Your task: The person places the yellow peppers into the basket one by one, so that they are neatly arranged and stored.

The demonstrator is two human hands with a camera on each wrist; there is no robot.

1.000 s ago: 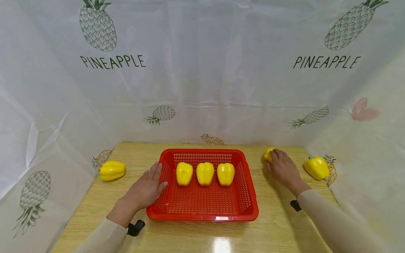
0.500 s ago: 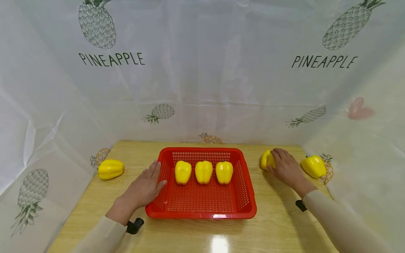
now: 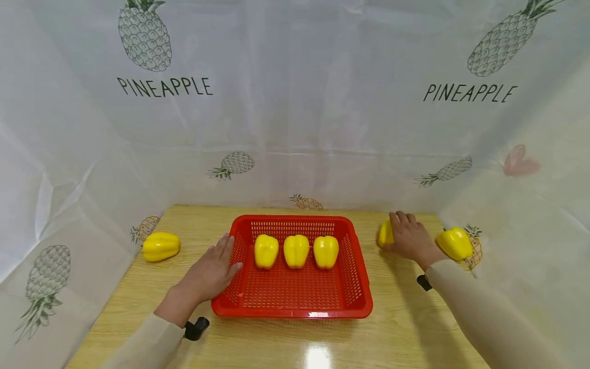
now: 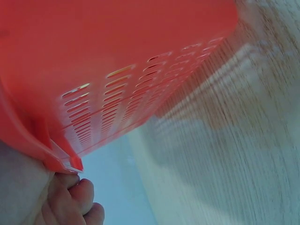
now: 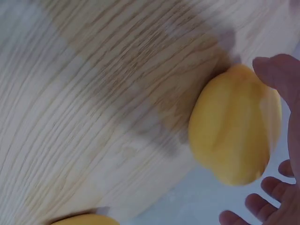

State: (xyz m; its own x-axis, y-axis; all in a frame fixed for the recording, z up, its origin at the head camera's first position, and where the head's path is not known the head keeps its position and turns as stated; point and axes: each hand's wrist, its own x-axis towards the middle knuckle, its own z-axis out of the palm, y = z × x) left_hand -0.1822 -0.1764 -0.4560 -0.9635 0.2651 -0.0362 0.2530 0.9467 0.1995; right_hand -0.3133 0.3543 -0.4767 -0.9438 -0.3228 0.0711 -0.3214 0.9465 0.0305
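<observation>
Pale wood grain is covering the tabletop (image 3: pixel 318 333), and nearest on it a red basket (image 3: pixel 292 313) is sitting with the left hand (image 3: pixel 207 277) resting along its left side, straight fingers lying against the outside and thumb reaching over the rim. Bracing lightly there, without squeezing, should be enough for steadying it. Farther off, the right hand (image 3: pixel 407 238) is hanging over a yellow pepper (image 5: pixel 229 131) lying to the basket's right; its fingers are spreading around the pepper, and whether the thumb is touching it I cannot tell. Wrapping the broad middle would likely be giving a surer hold than pinching the smooth end.

Three more peppers (image 3: pixel 296 252) are sitting in a row inside the basket, its right wall rising between them and the right hand. A second loose pepper (image 3: pixel 161 246) is lying near the left edge; a third loose pepper (image 3: pixel 455 243) is crowding the right wrist. Behind, a pineapple-printed sheet (image 3: pixel 295 118) is hanging.
</observation>
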